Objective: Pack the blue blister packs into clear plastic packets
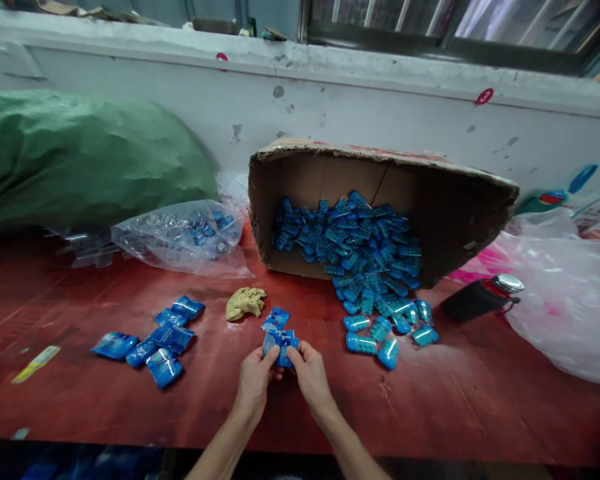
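Between my two hands is a small blue printed packet, pinched from both sides above the red table. The fingers of my left hand close on its left edge, thumb on top. At its right edge my right hand grips in the same way. Another blue packet lies just beyond it, partly covered. A crumpled yellowish lump rests to the upper left of my hands. Farther left lies a loose group of blue packets. Several clear-and-blue bottle-shaped containers are spread to the right.
A cardboard box on its side spills many blue containers onto the table. Behind on the left are a clear plastic bag and a big green sack. A dark bottle, white plastic and a yellow cutter-like tool lie around.
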The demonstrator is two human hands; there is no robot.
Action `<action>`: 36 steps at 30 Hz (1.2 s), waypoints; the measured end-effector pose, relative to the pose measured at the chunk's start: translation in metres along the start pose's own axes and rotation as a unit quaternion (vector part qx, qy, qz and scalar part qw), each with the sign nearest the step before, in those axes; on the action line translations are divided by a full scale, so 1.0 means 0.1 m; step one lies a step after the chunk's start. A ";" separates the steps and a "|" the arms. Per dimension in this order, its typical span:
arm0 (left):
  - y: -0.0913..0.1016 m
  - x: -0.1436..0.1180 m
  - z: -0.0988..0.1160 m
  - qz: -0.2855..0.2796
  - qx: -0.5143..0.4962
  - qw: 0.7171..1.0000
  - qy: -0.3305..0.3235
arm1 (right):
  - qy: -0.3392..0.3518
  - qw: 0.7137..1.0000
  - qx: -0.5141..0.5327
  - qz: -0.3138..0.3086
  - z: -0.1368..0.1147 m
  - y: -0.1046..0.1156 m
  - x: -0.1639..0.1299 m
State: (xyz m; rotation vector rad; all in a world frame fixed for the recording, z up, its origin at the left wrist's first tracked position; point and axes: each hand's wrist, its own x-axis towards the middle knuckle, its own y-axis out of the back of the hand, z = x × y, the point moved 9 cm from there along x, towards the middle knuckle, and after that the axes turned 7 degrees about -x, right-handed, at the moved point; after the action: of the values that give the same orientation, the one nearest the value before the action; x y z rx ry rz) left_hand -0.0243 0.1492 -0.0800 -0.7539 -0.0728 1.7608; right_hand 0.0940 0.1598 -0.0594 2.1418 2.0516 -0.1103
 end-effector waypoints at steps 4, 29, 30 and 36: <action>-0.04 0.01 0.00 -0.002 -0.015 1.000 0.000 | 0.006 1.000 -0.001 0.023 0.03 0.01 -0.02; -0.07 0.00 -0.02 -0.013 -0.005 1.000 0.012 | -0.015 1.000 0.005 0.000 -0.02 0.01 0.07; -0.05 -0.01 0.01 -0.004 0.005 1.000 -0.003 | -0.014 1.000 0.003 -0.002 -0.02 0.01 0.06; -0.08 -0.01 -0.02 0.017 -0.017 1.000 0.004 | 0.010 0.998 -0.042 0.044 -0.02 0.08 0.03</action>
State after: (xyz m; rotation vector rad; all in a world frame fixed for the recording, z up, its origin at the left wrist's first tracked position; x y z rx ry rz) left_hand -0.0161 0.1504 -0.0777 -0.7904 -0.0860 1.7929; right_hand 0.1016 0.1629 -0.0576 2.1859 1.9335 0.0076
